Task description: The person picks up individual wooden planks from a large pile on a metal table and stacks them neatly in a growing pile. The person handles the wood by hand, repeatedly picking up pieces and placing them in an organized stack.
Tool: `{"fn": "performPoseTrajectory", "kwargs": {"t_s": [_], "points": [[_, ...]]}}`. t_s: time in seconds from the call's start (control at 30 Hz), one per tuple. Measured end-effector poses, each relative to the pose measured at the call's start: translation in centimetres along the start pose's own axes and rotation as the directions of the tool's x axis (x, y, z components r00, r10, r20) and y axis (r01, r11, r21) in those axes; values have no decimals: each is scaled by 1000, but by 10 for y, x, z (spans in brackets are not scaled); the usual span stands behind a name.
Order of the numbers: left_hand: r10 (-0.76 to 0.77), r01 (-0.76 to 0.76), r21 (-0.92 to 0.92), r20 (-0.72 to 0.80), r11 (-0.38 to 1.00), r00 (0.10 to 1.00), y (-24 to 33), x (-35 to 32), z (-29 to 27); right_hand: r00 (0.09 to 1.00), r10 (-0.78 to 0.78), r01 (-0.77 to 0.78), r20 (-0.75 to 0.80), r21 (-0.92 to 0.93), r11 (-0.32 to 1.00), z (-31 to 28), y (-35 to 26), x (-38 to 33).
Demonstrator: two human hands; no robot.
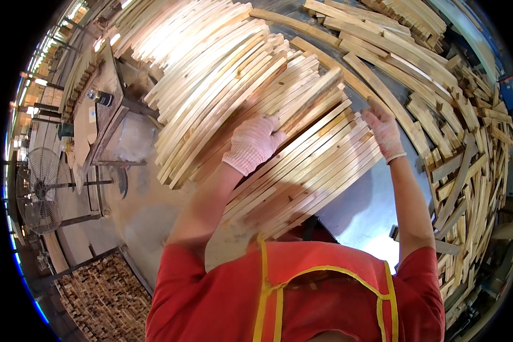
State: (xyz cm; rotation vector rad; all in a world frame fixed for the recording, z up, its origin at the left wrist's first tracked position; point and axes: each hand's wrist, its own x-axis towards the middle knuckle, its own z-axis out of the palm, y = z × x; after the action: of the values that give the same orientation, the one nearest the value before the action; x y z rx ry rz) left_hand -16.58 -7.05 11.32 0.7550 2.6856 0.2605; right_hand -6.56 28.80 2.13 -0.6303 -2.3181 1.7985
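Observation:
My left hand (253,142), in a pale knitted glove, is closed around a wooden strip (314,101) that stands tilted above its neighbours. A dark gap runs along that strip's near side. My right hand (385,130), gloved too, has its fingers apart just off the right ends of the strips and appears to hold nothing. Between my arms lies a row of light wooden strips (302,176), side by side and slanting up to the right. Farther up, a larger stack of strips (211,85) continues the row.
Loose boards (404,51) lie across the grey table (362,194) at the far right. A heap of offcuts (467,211) fills the right side. At left stand a wooden bench (105,122) with a dark can (100,97) and a caged fan (40,191). A block stack (105,299) sits lower left.

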Motion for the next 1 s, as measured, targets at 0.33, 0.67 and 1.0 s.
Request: {"fn": "performPoseTrajectory", "kwargs": {"t_s": [0.33, 0.67, 1.0], "points": [[59, 172, 609, -340, 774, 939, -85, 8, 14, 993, -117, 87, 15, -761, 643, 26, -14, 12], [132, -113, 182, -93, 977, 987, 8, -45, 88, 971, -123, 199, 204, -411, 890, 27, -72, -5], [678, -626, 377, -8, 683, 735, 122, -47, -48, 908, -98, -377, 407, 897, 230, -6, -2, -153]]}}
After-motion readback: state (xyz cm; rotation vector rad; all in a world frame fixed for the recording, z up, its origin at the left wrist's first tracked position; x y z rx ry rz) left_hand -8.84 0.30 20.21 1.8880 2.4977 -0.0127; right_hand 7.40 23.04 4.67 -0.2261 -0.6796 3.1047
